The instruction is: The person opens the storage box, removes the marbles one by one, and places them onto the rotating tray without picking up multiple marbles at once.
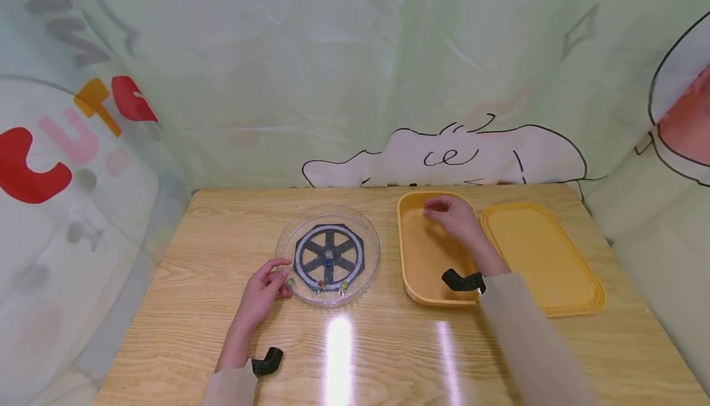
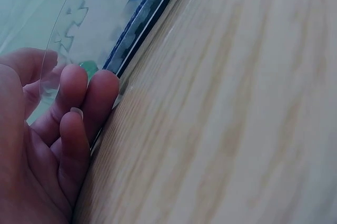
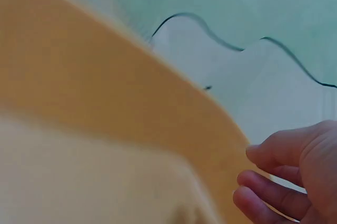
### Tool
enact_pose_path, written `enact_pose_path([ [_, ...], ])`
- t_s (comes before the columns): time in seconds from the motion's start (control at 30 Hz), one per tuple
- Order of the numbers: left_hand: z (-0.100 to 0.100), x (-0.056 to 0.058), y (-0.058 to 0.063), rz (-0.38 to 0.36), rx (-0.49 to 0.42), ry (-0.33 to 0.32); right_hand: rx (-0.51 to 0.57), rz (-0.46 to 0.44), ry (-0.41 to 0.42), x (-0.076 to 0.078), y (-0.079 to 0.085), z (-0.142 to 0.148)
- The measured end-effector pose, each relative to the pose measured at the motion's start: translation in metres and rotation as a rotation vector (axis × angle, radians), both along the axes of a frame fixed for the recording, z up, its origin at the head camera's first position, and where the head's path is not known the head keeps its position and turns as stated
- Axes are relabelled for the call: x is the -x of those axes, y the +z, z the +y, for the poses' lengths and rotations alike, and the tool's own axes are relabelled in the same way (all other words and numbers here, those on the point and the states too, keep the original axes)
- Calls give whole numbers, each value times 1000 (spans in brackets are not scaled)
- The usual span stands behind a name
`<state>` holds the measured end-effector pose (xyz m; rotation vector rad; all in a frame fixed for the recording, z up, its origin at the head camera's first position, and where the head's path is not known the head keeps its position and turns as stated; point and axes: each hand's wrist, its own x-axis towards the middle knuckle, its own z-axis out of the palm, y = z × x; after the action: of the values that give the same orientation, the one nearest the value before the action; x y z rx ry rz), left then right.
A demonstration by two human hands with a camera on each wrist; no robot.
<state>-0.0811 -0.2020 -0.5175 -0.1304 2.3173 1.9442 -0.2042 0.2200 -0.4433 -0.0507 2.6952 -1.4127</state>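
Observation:
A clear round dish [image 1: 364, 221] stands on the table at center left, with several glass marbles [image 1: 344, 285] near its front side. My left hand [image 1: 263, 292] holds the dish at its left edge; in the left wrist view the curled fingers [image 2: 100, 95] lie against the see-through wall. Over the deep yellow-orange tray [image 1: 407, 258] is my right hand [image 1: 456, 218], near the back right corner. Its fingers are loosely bent, and nothing shows between them in the right wrist view, where the tray wall [image 3: 105, 76] fills the left side.
Right of the deep tray lies a flat yellow lid [image 1: 540, 258], partly under the right forearm. Beneath the clear dish shows a dark wheel-shaped piece [image 1: 310, 249] with spokes. A printed curtain [image 1: 277, 85] hangs behind the wooden table [image 1: 222, 227] and along its sides.

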Motion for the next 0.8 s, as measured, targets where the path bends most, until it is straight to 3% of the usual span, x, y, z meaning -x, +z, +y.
enact_pose_path([
  [0.33, 1, -3, -1, -8, 6, 1, -87, -60, -3, 15, -3, 5],
  [0.8, -1, -1, -3, 17, 7, 0, -59, -72, 25, 20, -16, 6],
])
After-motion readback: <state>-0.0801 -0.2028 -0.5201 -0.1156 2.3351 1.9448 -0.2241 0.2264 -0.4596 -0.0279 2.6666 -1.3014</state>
